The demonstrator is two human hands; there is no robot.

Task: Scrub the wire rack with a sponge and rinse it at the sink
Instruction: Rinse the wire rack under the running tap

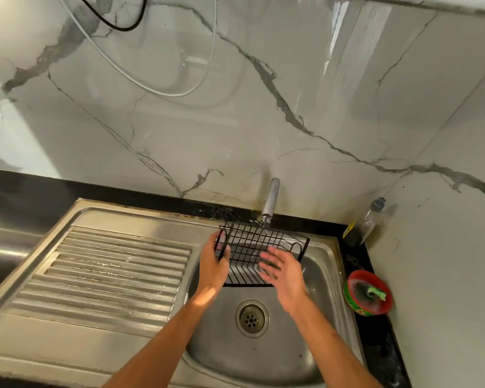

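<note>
Left hand (214, 264): fingers curled round the left end of the wire rack (252, 242), gripping its frame wires.
Right hand (284, 271): blurred, fingers straight and spread, holding nothing; it lies over the rack's right half, to the right of the grip. Whether it touches the wires cannot be told.
Wire rack: black, held up over the sink basin (263, 354) and tilted, running rightward from the grip.
Faucet (272, 197): chrome, beyond the grip and to its right; its spout is just above the rack's far edge.
Drain (252, 318): below the grip, nearer the person, between the two forearms.
Drainboard (109, 270): ridged steel, to the left of the grip.
Red bowl (360, 273): on the black counter, well to the right of the grip, past the right hand.
Green sponge (377, 292): in the red bowl beside a dark scourer, apart from both hands.
Bottle (367, 219): clear with dark liquid, in the corner beyond the bowl.
</note>
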